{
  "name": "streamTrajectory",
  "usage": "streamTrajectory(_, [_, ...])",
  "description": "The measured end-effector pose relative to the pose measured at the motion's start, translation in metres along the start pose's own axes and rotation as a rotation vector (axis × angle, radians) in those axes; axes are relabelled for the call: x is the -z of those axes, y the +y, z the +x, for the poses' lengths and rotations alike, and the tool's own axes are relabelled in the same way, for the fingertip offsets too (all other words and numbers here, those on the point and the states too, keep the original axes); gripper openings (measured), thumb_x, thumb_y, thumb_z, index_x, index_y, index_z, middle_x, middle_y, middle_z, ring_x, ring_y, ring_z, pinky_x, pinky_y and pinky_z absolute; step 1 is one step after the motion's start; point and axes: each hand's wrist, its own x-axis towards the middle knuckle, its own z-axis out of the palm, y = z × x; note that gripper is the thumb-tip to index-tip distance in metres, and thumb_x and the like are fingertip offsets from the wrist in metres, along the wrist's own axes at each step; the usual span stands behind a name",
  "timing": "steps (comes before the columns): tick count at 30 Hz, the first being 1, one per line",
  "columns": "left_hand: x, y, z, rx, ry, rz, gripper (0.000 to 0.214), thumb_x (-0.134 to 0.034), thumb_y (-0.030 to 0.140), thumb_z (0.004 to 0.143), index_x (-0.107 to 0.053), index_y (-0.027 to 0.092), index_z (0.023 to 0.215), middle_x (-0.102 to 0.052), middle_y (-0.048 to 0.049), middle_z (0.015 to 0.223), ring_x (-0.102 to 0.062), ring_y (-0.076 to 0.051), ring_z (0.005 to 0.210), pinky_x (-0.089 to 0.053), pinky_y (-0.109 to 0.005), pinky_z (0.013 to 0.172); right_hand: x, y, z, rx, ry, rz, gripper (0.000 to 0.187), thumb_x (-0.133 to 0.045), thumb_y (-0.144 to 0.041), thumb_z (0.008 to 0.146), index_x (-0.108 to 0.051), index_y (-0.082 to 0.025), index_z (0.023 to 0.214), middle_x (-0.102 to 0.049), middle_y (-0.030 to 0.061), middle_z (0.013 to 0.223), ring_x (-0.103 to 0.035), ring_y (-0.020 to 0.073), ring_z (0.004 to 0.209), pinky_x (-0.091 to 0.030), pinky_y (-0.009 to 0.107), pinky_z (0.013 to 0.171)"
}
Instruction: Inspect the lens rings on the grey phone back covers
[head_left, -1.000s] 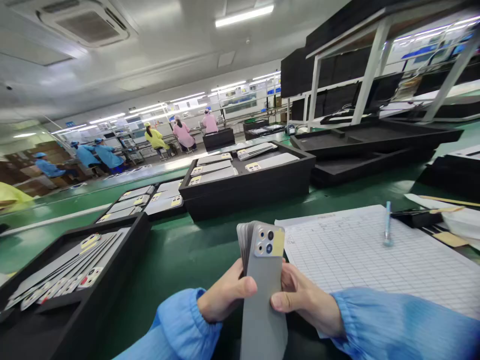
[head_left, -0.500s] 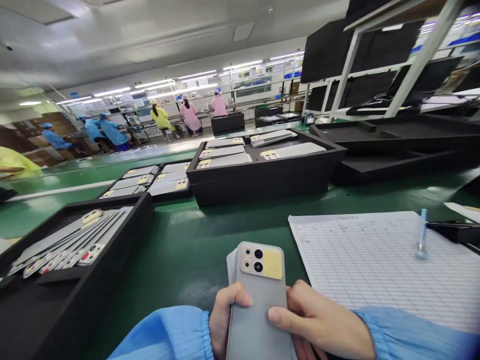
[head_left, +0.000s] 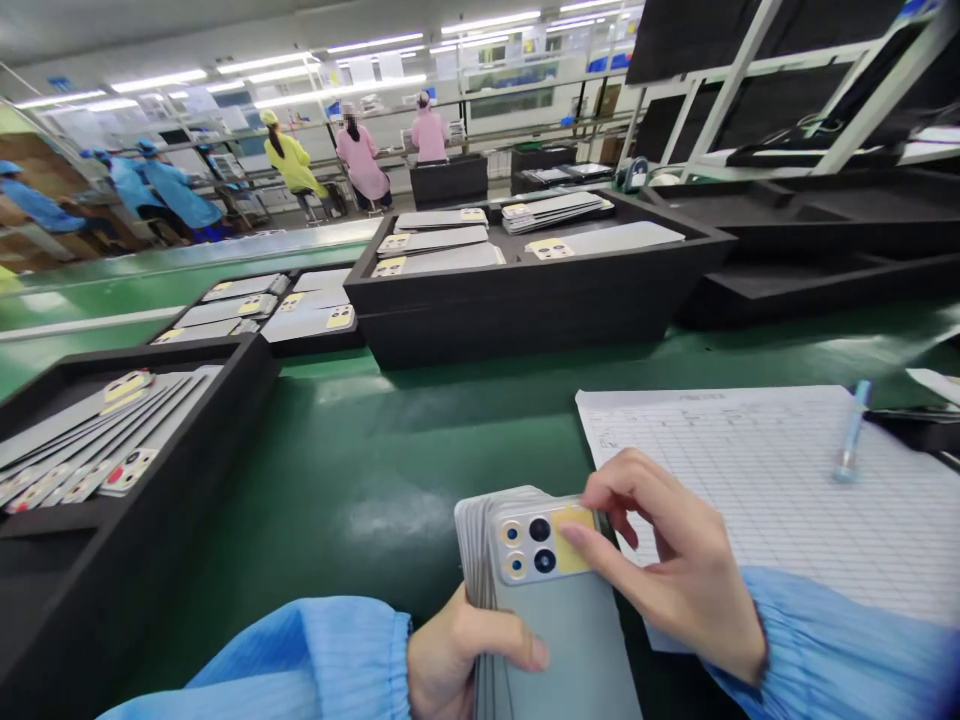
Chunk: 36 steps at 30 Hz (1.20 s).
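Note:
A stack of grey phone back covers (head_left: 566,630) is at the bottom centre, tilted and slightly fanned to the left. The top cover has several round camera rings and a yellow film patch (head_left: 573,553) at its upper end. My left hand (head_left: 480,645) is closed round the stack's left side, its thumb lying on the top cover. At the upper right corner, my right hand (head_left: 667,560) pinches the top cover's edge, thumb on the yellow patch and index finger at the rim. The lower part of the stack is cut off by the frame.
Black trays hold more phone back covers: one tray (head_left: 517,315) ahead, another (head_left: 240,400) at left, a lower one (head_left: 311,345) behind. Empty-looking black trays (head_left: 817,275) sit far right. A ruled paper form (head_left: 750,480) with a blue pen (head_left: 853,430) lies right. Several people work in the background.
My right hand has moved up from the stack's right side to the top cover's upper corner. The stack is more fanned out, and the view has tipped downward.

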Motion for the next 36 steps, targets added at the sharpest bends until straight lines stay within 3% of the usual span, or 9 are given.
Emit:
streamTrajectory(7, [-0.0001, 0.0007, 0.0003, 0.049, 0.032, 0.008, 0.053, -0.051, -0.001, 0.052, -0.060, 0.014, 0.101, -0.068, -0.0054, 0.070, -0.063, -0.018, 0.066, -0.045, -0.032, 0.068, -0.0023, -0.0016, 0.0008, 0.082, -0.050, -0.031, 0.021, -0.056, -0.009, 0.074, -0.058, -0.015, 0.095, -0.047, 0.0052, 0.083, -0.050, 0.0146, 0.071, -0.046, 0.029, 0.058])
streamTrajectory(16, [0.0009, 0.0012, 0.0027, 0.086, -0.005, 0.061, 0.054, -0.052, -0.002, 0.052, -0.060, 0.015, 0.102, -0.068, -0.0050, 0.072, -0.063, -0.017, 0.064, -0.044, -0.024, 0.058, -0.0023, -0.0036, -0.0001, 0.143, 0.004, -0.012, 0.020, -0.060, -0.009, 0.070, -0.064, -0.016, 0.089, -0.051, 0.0048, 0.076, -0.048, 0.0154, 0.069, -0.044, 0.029, 0.055])
streamTrajectory(25, [-0.0002, 0.0036, -0.0001, 0.107, -0.004, -0.006, 0.057, -0.045, -0.004, 0.048, -0.063, 0.015, 0.098, -0.068, -0.0039, 0.075, -0.063, -0.017, 0.068, -0.045, -0.028, 0.067, -0.0033, -0.0022, -0.0069, 0.272, 0.047, -0.008, 0.019, -0.058, -0.004, 0.069, -0.062, -0.018, 0.081, -0.054, 0.0038, 0.076, -0.048, 0.0155, 0.068, -0.043, 0.030, 0.056])
streamTrajectory(33, [-0.0029, 0.0048, 0.0007, 0.123, 0.020, 0.020, 0.058, -0.044, -0.005, 0.046, -0.064, 0.014, 0.096, -0.068, -0.0052, 0.076, -0.063, -0.019, 0.072, -0.045, -0.030, 0.068, -0.0027, -0.0054, -0.0015, 0.178, -0.030, 0.052, 0.021, -0.060, -0.005, 0.068, -0.059, -0.013, 0.087, -0.053, 0.0053, 0.077, -0.049, 0.0153, 0.069, -0.044, 0.029, 0.057])
streamTrajectory(36, [-0.0028, 0.0051, 0.0002, 0.133, 0.011, 0.016, 0.058, -0.044, -0.005, 0.046, -0.063, 0.015, 0.098, -0.068, -0.0048, 0.076, -0.062, -0.019, 0.073, -0.045, -0.030, 0.069, -0.0025, -0.0065, -0.0008, 0.190, 0.012, 0.044, 0.017, -0.058, -0.002, 0.070, -0.061, -0.015, 0.082, -0.052, 0.0037, 0.072, -0.048, 0.0138, 0.066, -0.043, 0.028, 0.054])
